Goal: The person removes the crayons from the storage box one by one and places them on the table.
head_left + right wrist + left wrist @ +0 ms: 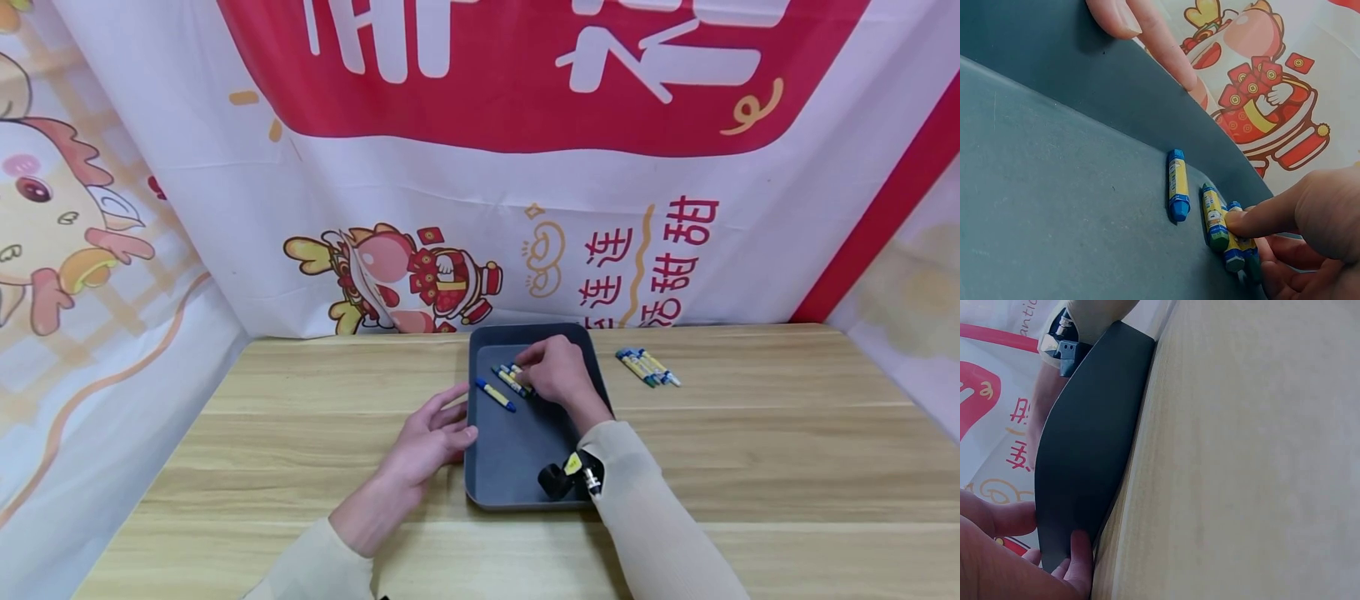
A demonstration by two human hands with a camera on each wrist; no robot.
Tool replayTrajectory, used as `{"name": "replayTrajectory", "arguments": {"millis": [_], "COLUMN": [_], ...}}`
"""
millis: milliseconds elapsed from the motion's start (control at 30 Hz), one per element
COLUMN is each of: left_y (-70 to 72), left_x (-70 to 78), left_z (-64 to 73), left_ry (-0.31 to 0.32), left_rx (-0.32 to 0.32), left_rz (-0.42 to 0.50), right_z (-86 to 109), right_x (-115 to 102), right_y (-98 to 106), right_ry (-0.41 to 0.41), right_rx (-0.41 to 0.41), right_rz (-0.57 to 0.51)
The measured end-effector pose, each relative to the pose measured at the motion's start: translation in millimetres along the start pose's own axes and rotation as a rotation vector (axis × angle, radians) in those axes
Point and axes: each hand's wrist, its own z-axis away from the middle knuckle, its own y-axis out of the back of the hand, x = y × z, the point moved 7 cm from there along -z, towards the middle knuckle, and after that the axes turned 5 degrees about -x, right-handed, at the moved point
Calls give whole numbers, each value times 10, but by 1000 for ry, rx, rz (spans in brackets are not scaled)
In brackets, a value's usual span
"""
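Moving crayons from the desk (300, 433) into the grey tray (517, 467) looks like the work in hand, and I'd judge it partly done. Right hand (558, 371) is over the far part of the tray, fingers (1260, 215) curled down onto a small cluster of crayons (1229, 231) lying on the tray floor; the wrist view shows a fingertip pressing on the green-tipped one, with 2 or so more tucked under the hand, count unclear. 1 blue crayon (1177, 185) lies apart, just beside that cluster and nearer the tray's left wall, free of both hands. Left hand (431, 437) rests at the tray's left rim, thumb and fingers (1079, 550) relaxed and touching the edge, not wrapped round anything, apparently steadying the tray. Remaining pile of crayons (648, 367) sits on the desk to the right of the tray, well apart from either hand, several pieces, exact number too small to tell. So by my read: about 4 crayons in the tray, a similar bunch left outside. Cartoon banner (420, 275) hangs behind the desk. Whether the right hand is pinching or only pressing the cluster isn't fully clear; fingers look bent on it.
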Motion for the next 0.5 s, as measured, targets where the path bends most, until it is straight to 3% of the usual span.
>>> {"name": "replayTrajectory", "arguments": {"millis": [500], "left_y": [-2], "left_x": [-2], "left_z": [6], "left_ry": [-8], "left_rx": [-10], "left_rz": [-4], "right_z": [2], "right_x": [-59], "right_y": [91], "right_ry": [76], "right_rx": [10], "right_rz": [-43]}}
